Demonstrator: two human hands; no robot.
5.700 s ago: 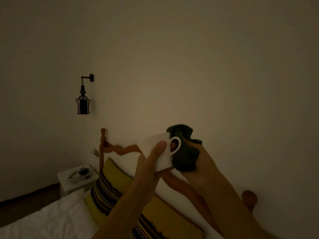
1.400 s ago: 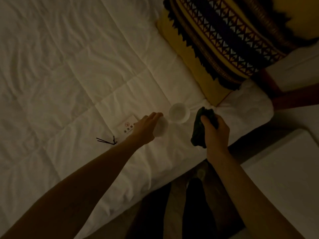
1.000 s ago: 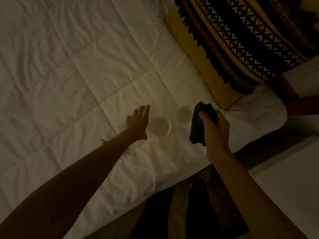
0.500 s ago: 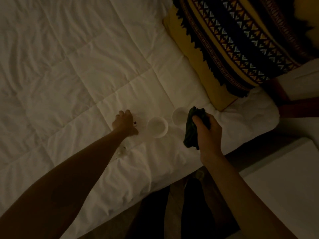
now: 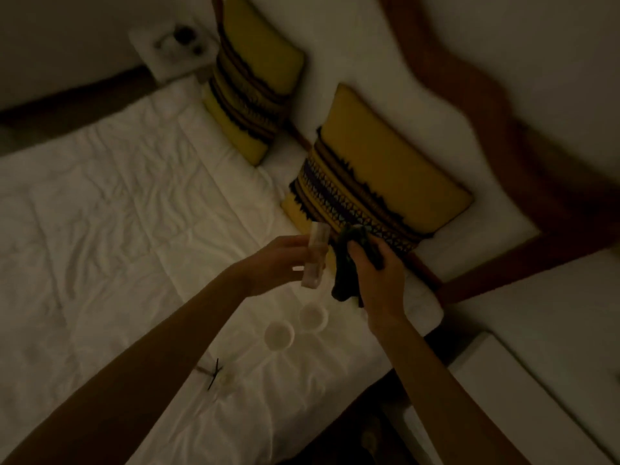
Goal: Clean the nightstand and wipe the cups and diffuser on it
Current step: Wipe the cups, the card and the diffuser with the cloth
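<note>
While left hand (image 5: 280,263) gripped the pale card (image 5: 314,260), right hand (image 5: 375,273) clenched the dark cloth (image 5: 347,266) just beside it. Both cups (image 5: 279,334) sat upright on the duvet (image 5: 117,213) below the card.

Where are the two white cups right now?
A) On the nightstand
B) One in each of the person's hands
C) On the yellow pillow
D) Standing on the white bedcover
D: both cups stand side by side on the white bedcover, below the hands.
</note>
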